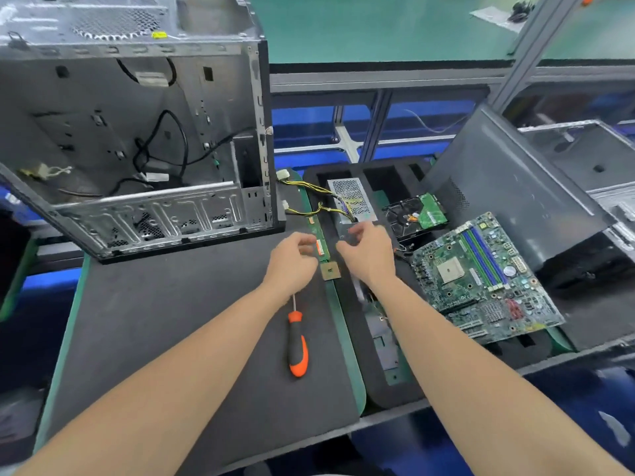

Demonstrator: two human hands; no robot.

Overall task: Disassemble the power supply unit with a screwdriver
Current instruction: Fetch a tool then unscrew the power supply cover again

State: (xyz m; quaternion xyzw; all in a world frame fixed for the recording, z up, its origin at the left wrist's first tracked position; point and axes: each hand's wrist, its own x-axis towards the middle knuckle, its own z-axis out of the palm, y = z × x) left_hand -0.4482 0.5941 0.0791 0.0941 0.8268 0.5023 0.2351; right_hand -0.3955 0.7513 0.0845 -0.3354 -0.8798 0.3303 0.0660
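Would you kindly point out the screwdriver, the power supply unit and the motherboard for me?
screwdriver (297,350): head view, on its orange and black handle.
power supply unit (351,195): head view, on its perforated metal face.
motherboard (450,269): head view, on its processor socket.

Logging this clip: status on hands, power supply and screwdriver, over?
Right hand grips power supply unit near end. Left hand curled beside it, hold unclear. Screwdriver lying on mat, untouched. Memory stick lies between hands.
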